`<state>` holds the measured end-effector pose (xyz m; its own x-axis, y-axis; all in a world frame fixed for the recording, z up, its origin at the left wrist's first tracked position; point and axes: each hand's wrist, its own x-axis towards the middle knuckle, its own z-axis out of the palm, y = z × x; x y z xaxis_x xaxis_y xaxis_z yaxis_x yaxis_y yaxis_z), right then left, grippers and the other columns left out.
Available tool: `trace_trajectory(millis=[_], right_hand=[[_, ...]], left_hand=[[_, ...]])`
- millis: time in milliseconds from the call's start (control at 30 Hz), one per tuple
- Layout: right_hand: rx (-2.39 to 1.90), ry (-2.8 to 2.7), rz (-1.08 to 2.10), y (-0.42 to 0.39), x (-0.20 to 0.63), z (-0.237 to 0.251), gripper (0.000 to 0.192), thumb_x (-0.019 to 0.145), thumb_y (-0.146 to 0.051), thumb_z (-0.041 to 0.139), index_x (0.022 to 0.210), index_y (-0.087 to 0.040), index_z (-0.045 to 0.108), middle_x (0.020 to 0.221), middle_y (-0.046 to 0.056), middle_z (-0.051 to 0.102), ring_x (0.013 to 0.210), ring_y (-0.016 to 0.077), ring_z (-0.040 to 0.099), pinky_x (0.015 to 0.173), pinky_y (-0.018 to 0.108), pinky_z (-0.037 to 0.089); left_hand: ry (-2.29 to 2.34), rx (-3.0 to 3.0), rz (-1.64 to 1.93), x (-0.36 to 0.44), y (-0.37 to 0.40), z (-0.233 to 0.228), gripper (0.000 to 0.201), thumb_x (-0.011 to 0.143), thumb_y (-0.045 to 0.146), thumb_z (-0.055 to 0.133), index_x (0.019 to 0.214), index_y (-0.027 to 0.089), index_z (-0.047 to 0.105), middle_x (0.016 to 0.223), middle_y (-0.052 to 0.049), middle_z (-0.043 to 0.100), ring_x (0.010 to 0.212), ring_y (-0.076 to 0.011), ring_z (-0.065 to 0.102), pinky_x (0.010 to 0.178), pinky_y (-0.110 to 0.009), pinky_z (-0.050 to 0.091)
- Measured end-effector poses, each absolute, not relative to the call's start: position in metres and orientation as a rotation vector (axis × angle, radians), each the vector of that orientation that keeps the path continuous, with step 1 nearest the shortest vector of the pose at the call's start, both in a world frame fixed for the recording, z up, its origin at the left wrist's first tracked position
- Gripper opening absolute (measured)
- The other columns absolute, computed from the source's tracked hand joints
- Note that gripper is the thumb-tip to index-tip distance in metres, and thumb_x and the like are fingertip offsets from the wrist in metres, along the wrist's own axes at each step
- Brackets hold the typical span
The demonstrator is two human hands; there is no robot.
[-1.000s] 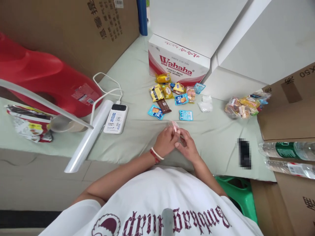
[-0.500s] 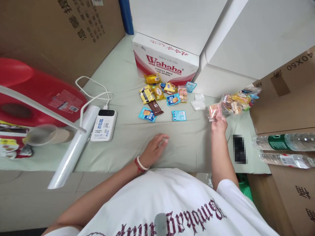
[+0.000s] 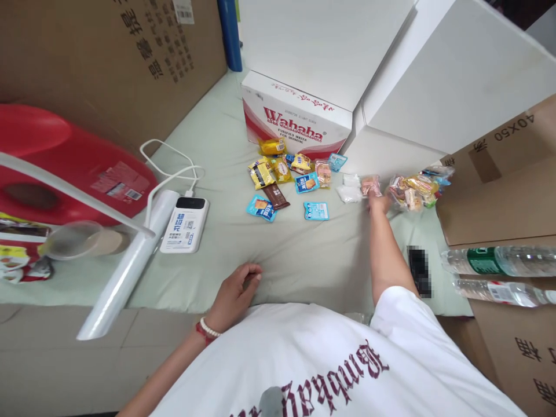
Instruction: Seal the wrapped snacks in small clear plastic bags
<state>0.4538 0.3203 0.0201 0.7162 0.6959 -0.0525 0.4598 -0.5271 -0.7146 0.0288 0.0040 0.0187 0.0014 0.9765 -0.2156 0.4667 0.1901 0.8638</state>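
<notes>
My right hand (image 3: pixel 377 202) is stretched far out over the pale green cloth, its fingers on a small pink snack packet (image 3: pixel 370 185) that lies between a crumpled clear wrapper (image 3: pixel 348 189) and a clear bag of mixed snacks (image 3: pixel 412 190). My left hand (image 3: pixel 234 295) rests near my body on the cloth's front edge, fingers curled loosely, holding nothing. Several small snack packets (image 3: pixel 289 179) in yellow, blue and brown lie scattered in front of a red and white Wahaha box (image 3: pixel 295 119).
A white power bank (image 3: pixel 185 217) with a cable and a white lamp arm (image 3: pixel 125 272) lie at the left by a red jug (image 3: pixel 73 162). A dark phone (image 3: pixel 419 271) and two water bottles (image 3: pixel 499 272) sit at the right. Cardboard and white boxes ring the cloth.
My hands parted from the pink packet held between them. The right hand carried it out to the right and set it down by the snack bag; the left hand drew back toward my body.
</notes>
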Motion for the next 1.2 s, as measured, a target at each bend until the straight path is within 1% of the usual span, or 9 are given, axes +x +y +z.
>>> trace_trajectory(millis=[67,167,300,467,667,833,967,1100,1200], right_hand=[[-2.268,-0.979,0.262,0.308,0.448,0.025,0.042,0.095,-0.037,0.060,0.126,-0.008,0.063,0.126,0.027,0.065,0.126,0.0358,0.063,0.101,0.046,0.053],[-2.217,-1.176,0.146,0.306,0.435,0.036,0.039,0.097,-0.030,0.049,0.130,-0.014,0.062,0.135,0.022,0.061,0.134,0.0323,0.054,0.113,0.045,0.042],[-2.110,-1.603,0.229,0.330,0.418,0.050,0.032,0.087,-0.017,0.056,0.114,-0.020,0.072,0.134,0.013,0.062,0.121,0.0253,0.058,0.109,0.037,0.041],[-2.075,-1.600,0.383,0.350,0.410,0.053,0.006,0.075,-0.014,0.067,0.080,-0.016,0.069,0.115,0.015,0.068,0.115,0.0285,0.059,0.105,0.039,0.042],[-1.871,-1.310,0.509,0.330,0.419,0.067,0.019,0.095,-0.033,0.061,0.081,-0.021,0.056,0.075,0.001,0.061,0.076,0.0148,0.058,0.073,0.027,0.049],[-1.393,-1.011,1.026,0.257,0.406,0.085,0.033,0.087,-0.041,0.076,0.082,-0.022,0.049,0.067,-0.008,0.042,0.054,0.0063,0.039,0.044,0.015,0.028],[-1.172,-0.941,1.444,0.171,0.353,0.073,0.043,0.073,-0.045,0.089,0.081,-0.022,0.054,0.069,-0.007,0.044,0.055,0.0064,0.039,0.044,0.017,0.030],[-1.190,-1.031,1.607,0.109,0.304,0.056,0.039,0.080,-0.053,0.084,0.082,-0.022,0.061,0.066,-0.006,0.045,0.055,0.0076,0.037,0.049,0.020,0.033],[-1.212,-1.006,1.667,0.092,0.298,0.054,0.041,0.077,-0.054,0.086,0.079,-0.021,0.061,0.065,-0.006,0.044,0.055,0.0078,0.035,0.049,0.021,0.031]], left_hand=[[1.598,1.426,0.758,0.027,0.006,0.019,0.037,0.095,0.053,0.050,0.103,0.022,0.068,0.103,-0.007,0.075,0.092,-0.0235,0.070,0.085,-0.036,0.055],[1.589,1.452,0.754,0.025,0.010,0.020,0.036,0.096,0.052,0.049,0.101,0.022,0.068,0.101,-0.007,0.075,0.090,-0.0231,0.070,0.083,-0.036,0.056],[1.594,1.521,0.710,0.023,0.013,0.024,0.036,0.096,0.051,0.047,0.099,0.022,0.069,0.098,-0.007,0.074,0.086,-0.0229,0.069,0.077,-0.035,0.055],[1.610,1.560,0.747,0.021,0.002,0.022,0.036,0.096,0.050,0.047,0.099,0.022,0.070,0.101,-0.008,0.074,0.092,-0.0239,0.070,0.084,-0.038,0.056],[1.653,1.400,0.850,0.012,-0.013,0.019,0.038,0.094,0.056,0.054,0.099,0.023,0.072,0.104,-0.009,0.076,0.098,-0.0244,0.070,0.090,-0.037,0.056],[1.539,1.396,0.915,0.019,0.006,0.038,0.033,0.096,0.052,0.055,0.089,0.023,0.071,0.088,-0.005,0.070,0.083,-0.0206,0.065,0.077,-0.033,0.052],[1.383,1.224,1.021,0.055,0.042,0.052,0.032,0.094,0.052,0.058,0.093,0.022,0.068,0.091,-0.004,0.066,0.080,-0.0180,0.061,0.070,-0.029,0.050],[1.289,1.115,1.199,0.095,0.085,0.052,0.056,0.070,0.048,0.085,0.116,0.022,0.064,0.125,-0.011,0.063,0.115,-0.0259,0.061,0.087,-0.034,0.054],[1.281,1.121,1.120,0.108,0.105,0.045,0.027,0.076,0.042,0.078,0.089,0.020,0.069,0.095,-0.006,0.067,0.093,-0.0217,0.064,0.082,-0.033,0.052]])
